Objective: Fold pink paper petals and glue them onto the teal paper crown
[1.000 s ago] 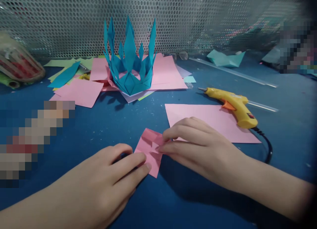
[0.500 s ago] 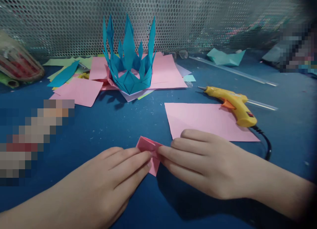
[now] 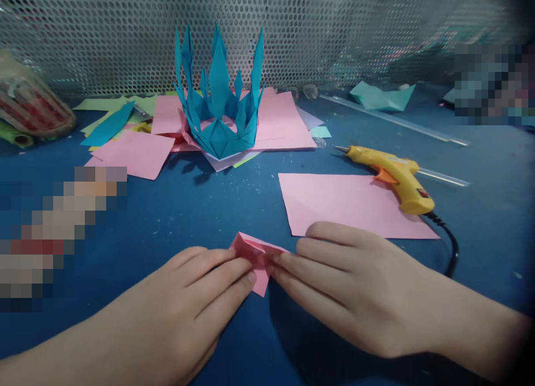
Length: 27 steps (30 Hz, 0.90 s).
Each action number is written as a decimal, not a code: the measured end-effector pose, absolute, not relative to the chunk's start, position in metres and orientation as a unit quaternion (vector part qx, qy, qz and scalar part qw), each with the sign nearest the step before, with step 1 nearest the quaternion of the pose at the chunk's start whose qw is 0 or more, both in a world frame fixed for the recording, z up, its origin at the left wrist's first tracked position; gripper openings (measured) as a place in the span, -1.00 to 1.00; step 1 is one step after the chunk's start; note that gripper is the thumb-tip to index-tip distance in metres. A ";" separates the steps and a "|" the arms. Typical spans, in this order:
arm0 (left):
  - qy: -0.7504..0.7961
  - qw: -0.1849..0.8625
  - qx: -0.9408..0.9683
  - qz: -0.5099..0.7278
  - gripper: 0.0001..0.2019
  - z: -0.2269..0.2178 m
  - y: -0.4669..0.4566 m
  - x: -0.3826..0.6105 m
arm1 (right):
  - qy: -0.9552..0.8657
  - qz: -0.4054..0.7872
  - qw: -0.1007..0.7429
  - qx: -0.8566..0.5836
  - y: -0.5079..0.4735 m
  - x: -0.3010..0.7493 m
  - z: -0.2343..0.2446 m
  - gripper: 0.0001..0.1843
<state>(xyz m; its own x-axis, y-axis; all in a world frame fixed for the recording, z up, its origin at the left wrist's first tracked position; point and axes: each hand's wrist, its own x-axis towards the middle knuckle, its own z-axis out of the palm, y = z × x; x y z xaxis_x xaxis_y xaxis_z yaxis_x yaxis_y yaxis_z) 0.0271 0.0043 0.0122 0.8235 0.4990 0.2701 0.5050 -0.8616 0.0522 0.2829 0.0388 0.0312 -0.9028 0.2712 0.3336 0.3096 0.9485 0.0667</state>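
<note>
A small piece of folded pink paper [image 3: 259, 274] lies between my two hands near the front of the blue table. My left hand [image 3: 200, 297] grips its left side, fingers pressed together on it. On its right, my right hand [image 3: 346, 280] pinches the edge between thumb and fingertips. The upper flap stands partly raised, with a crease along it; the fingers hide part of the folds. Beyond my right hand, a pink paper sheet [image 3: 334, 202] lies flat.
A yellow hot glue gun [image 3: 388, 174] rests partly on the pink sheet, its cord running right. Behind stands a blue paper crown [image 3: 221, 135] among paper sheets. Clear glue sticks [image 3: 393, 118] and a pale teal folded paper [image 3: 382, 98] lie back right. A jar [image 3: 33, 102] stands left.
My right hand has shifted slightly right and down, and more of the folded paper's right end shows. My left hand has barely moved.
</note>
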 end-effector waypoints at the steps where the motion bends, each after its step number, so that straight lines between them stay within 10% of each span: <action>1: -0.262 0.017 -0.954 -0.144 -0.66 0.013 0.004 0.028 | -0.972 -0.060 0.169 -0.154 0.038 0.282 0.031 -0.46; 27: -0.266 0.066 -0.943 -0.186 -0.56 0.009 -0.005 0.040 | -0.965 -0.091 0.181 -0.167 0.035 0.280 0.028 -0.48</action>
<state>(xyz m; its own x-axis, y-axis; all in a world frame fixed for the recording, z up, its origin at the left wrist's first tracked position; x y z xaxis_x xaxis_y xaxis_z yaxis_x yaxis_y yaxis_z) 0.0398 -0.0051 0.0090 0.7889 0.4777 0.3865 0.5267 -0.8497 -0.0250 0.2805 0.0350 0.0277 -0.8783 0.2902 0.3799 0.3559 0.9276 0.1140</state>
